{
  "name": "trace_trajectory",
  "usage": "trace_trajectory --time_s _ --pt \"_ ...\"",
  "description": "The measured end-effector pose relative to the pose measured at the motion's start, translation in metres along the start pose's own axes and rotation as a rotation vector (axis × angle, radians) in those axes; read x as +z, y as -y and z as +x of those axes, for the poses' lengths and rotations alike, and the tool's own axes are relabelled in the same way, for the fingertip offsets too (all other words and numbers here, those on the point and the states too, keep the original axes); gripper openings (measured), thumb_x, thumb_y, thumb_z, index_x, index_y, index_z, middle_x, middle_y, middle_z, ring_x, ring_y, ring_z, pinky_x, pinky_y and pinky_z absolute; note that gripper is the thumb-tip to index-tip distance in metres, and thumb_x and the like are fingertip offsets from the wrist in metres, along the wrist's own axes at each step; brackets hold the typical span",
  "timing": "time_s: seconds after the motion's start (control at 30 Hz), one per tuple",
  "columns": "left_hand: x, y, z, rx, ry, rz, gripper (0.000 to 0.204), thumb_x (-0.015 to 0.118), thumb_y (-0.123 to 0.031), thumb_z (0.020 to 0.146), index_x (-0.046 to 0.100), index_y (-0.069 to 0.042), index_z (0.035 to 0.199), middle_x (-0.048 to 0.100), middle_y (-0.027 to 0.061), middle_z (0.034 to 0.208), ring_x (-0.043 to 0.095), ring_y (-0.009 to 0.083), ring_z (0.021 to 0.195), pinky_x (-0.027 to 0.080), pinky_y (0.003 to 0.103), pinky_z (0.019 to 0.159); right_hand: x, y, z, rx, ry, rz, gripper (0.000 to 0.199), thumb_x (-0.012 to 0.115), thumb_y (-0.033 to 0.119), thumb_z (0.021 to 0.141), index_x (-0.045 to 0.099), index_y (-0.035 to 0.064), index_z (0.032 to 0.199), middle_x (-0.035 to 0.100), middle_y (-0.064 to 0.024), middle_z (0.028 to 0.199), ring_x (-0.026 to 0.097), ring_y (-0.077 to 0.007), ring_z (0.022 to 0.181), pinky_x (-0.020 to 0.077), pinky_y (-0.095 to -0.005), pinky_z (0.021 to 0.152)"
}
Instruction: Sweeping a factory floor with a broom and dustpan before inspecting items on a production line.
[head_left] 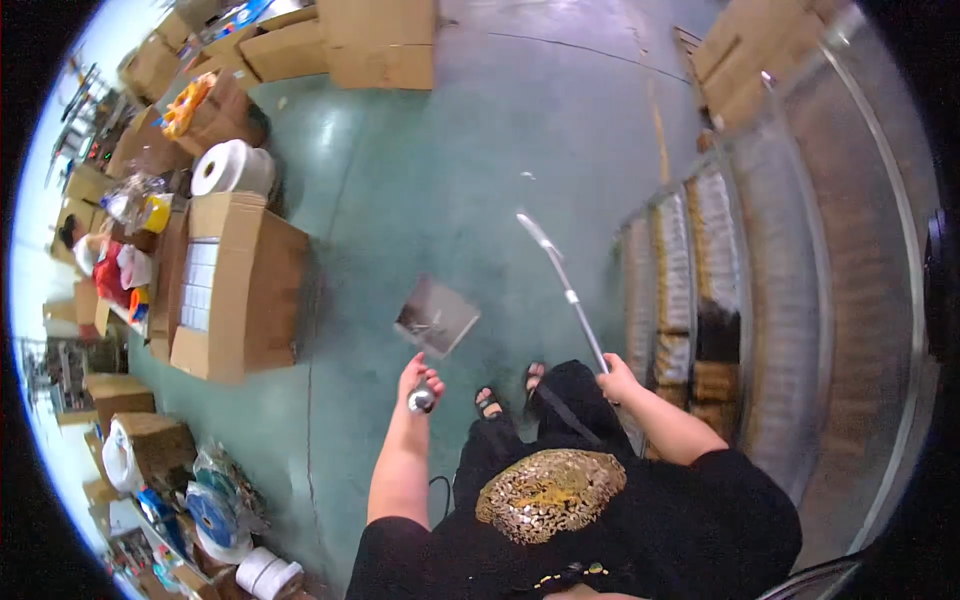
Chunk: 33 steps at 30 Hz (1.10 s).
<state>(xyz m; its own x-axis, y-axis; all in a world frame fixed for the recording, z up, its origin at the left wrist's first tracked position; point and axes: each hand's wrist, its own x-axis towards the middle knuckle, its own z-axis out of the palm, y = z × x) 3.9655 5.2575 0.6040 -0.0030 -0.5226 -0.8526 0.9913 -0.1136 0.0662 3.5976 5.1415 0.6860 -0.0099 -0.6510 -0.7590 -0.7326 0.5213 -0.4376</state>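
Observation:
My left hand (420, 377) is closed around the upper end of a handle whose round, shiny metal tip (421, 401) points up. Beyond that hand, a grey dustpan (438, 318) with some dark bits in it hangs low over the floor; most of its handle is hidden. In my right hand (622, 380) I grip a broom (580, 315) by its long grey stick. It slants forward and left, ending in a narrow, pale, blurred head (536, 232). A small white scrap (527, 175) lies on the floor just past that head.
Left of me stands an open cardboard box (262, 290) with white packages inside. Behind it are a white roll (232, 168) and more cartons (380, 45). On my right, close by, runs a row of wrapped stacks (690, 270). Someone in red (110, 275) is at the far left.

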Motion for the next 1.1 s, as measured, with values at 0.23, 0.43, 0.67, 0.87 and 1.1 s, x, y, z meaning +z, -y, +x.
trace_trajectory --time_s 0.23,0.43,0.67,0.87,1.1 --pt "0.177 0.014 0.166 0.083 0.000 0.222 0.045 0.045 -0.012 0.067 0.038 -0.023 0.110 0.045 0.0025 0.059 0.044 0.0164 0.047 0.035 0.033 0.039 -0.100 0.089 0.197 -0.021 -0.115 -0.012 0.048 0.045 0.004 0.065 0.037 0.0063 0.112 0.053 -0.0106 0.065 0.050 -0.0174 0.043 0.0398 -0.0311 0.037" --pt "0.352 0.023 0.305 0.071 -0.081 0.174 0.024 0.043 -0.009 0.068 0.041 -0.017 0.091 0.040 0.0003 0.049 0.040 0.0148 0.038 0.035 0.029 0.034 -0.219 0.230 0.417 -0.246 -0.162 -0.278 0.044 0.047 0.018 0.068 0.040 0.0079 0.110 0.052 -0.0199 0.098 0.050 -0.0325 0.092 0.0395 -0.0379 0.078" --pt "0.493 0.027 0.424 -0.003 -0.162 0.104 0.027 0.044 -0.009 0.068 0.040 -0.019 0.092 0.036 -0.0012 0.049 0.032 0.0122 0.036 0.029 0.026 0.034 -0.301 0.351 0.586 0.013 0.092 -0.414 0.042 0.041 0.010 0.072 0.033 0.0047 0.113 0.052 -0.0224 0.092 0.051 -0.0351 0.085 0.0426 -0.0402 0.070" --pt "0.540 0.002 0.460 -0.049 -0.169 0.148 0.057 0.047 -0.013 0.064 0.031 -0.020 0.118 0.046 0.0043 0.059 0.046 0.0168 0.050 0.034 0.034 0.038 -0.280 0.313 0.544 -0.049 0.253 -0.884 0.046 0.037 0.008 0.075 0.024 0.0035 0.119 0.053 -0.0246 0.083 0.054 -0.0338 0.077 0.0428 -0.0419 0.062" --pt "0.535 -0.026 0.466 -0.085 -0.213 0.092 0.045 0.047 -0.011 0.063 0.038 -0.021 0.106 0.040 0.0012 0.051 0.040 0.0180 0.039 0.035 0.033 0.034 -0.271 0.281 0.387 0.038 0.459 -0.528 0.052 0.046 0.011 0.068 0.030 0.0109 0.117 0.052 -0.0230 0.093 0.051 -0.0367 0.087 0.0403 -0.0408 0.074"
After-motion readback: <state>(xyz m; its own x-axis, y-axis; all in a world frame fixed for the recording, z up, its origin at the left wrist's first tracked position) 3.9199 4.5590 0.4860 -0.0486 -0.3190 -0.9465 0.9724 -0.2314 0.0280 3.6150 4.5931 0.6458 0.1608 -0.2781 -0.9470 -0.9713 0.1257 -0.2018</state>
